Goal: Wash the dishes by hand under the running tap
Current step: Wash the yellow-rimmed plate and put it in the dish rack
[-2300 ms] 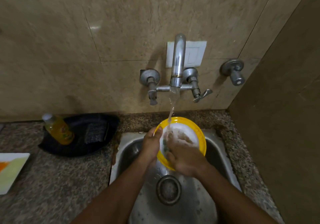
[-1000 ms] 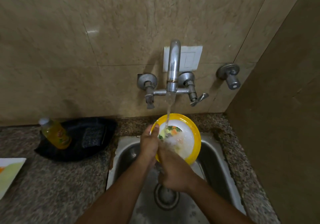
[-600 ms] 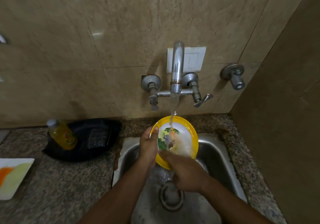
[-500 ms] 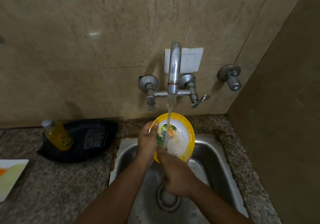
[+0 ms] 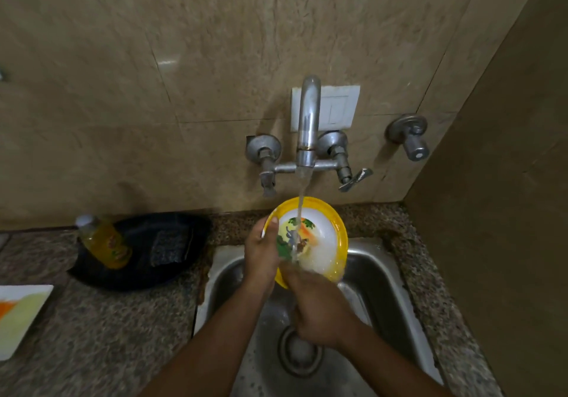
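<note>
A yellow-rimmed plate (image 5: 327,236) with a white centre and a coloured picture is held tilted over the steel sink (image 5: 384,289). Water runs from the wall tap (image 5: 307,126) onto the middle of the plate. My left hand (image 5: 261,252) grips the plate's left rim, thumb on the front face. My right hand (image 5: 319,307) holds the plate's lower edge, with its fingers hidden against the plate. Soap foam covers the lower right of the plate's face.
On the granite counter to the left, a black tray (image 5: 138,252) carries a yellow soap bottle (image 5: 104,243) and a dark scrub pad (image 5: 170,246). A white plate with orange and green stripes (image 5: 21,313) lies at the far left. A brown wall closes the right side.
Foam has rinsed off the plate's face, uncovering the picture. My right hand has slid from the plate's centre down to its lower edge. My left hand keeps the same grip.
</note>
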The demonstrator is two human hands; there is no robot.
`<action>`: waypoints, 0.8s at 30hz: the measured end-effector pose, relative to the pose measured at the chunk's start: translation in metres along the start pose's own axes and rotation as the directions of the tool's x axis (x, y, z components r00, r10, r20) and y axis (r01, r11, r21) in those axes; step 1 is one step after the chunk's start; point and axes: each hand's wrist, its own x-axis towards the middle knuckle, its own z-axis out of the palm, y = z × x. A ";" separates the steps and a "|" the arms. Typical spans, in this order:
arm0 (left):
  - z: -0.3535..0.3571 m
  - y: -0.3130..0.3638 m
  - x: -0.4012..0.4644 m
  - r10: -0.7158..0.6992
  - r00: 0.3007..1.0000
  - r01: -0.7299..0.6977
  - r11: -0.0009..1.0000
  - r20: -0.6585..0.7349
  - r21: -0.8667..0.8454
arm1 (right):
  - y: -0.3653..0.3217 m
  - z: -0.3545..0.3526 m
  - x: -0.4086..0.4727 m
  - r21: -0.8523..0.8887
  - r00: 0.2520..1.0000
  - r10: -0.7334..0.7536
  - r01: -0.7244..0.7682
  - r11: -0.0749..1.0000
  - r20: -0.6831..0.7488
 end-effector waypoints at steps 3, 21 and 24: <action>0.003 0.003 0.001 0.016 1.000 -0.016 1.000 0.015 0.008 | 0.004 0.002 -0.008 -0.004 1.000 -0.012 0.012 1.000 -0.014; -0.013 0.003 0.011 -0.057 0.998 0.058 0.957 -0.013 0.285 | 0.016 -0.018 0.003 -0.137 0.966 0.051 -0.087 0.987 -0.253; -0.020 -0.004 0.009 -0.210 0.978 0.199 0.924 -0.001 0.326 | 0.025 -0.026 0.005 -0.168 0.952 0.187 -0.231 0.958 -0.243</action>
